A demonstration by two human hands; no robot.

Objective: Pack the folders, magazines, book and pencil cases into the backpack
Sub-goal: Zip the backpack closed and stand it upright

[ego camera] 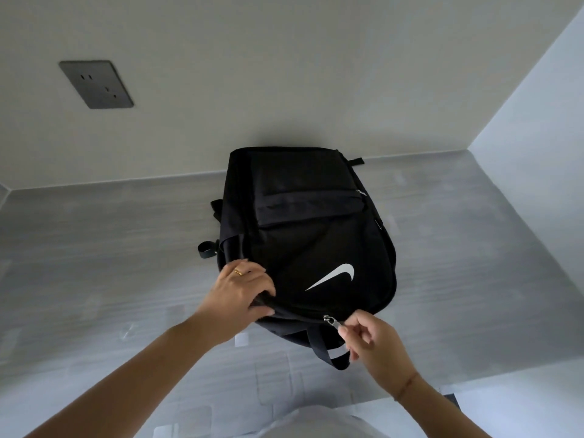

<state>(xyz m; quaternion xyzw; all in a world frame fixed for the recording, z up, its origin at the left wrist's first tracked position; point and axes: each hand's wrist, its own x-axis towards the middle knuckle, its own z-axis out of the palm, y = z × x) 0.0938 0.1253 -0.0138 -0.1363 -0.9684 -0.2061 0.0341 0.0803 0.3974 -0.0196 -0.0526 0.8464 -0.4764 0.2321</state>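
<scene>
A black backpack [303, 235] with a white swoosh lies flat on the grey table [110, 248], its top end towards me. My left hand [243, 289] grips the fabric at the bag's near left corner, a gold ring on one finger. My right hand [369, 339] pinches the metal zipper pull [331, 321] at the bag's near edge. The bag's carry handle [325, 352] sticks out below the zipper. No folders, magazines, book or pencil cases show in the head view.
The table meets a pale wall behind the bag and a second wall at the right. A dark wall socket [96, 84] sits high on the left. A black strap loop [207, 249] pokes out at the bag's left side.
</scene>
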